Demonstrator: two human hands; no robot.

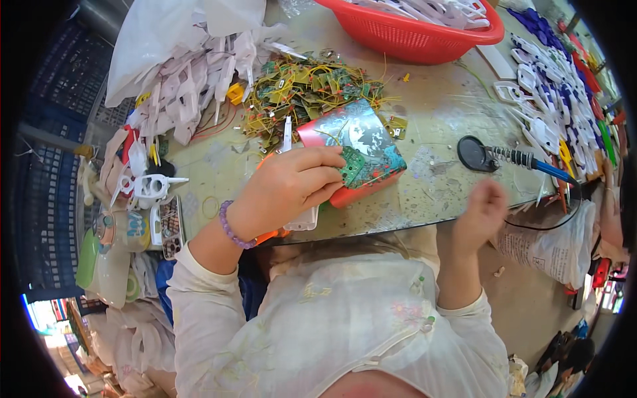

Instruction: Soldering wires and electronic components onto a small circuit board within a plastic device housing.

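The left hand (292, 174) pinches a small green circuit board (352, 166) beyond its fingertips, over a red-sided, picture-topped box (371, 132), seemingly for support; the blurred right hand (483, 211), loosely half-open, looks empty.

Wide downward view from head height

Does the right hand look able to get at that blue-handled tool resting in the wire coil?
Probably yes: the right hand looks empty, though blurred, and the blue-handled tool juts out to its right, with nothing visible blocking the gap.
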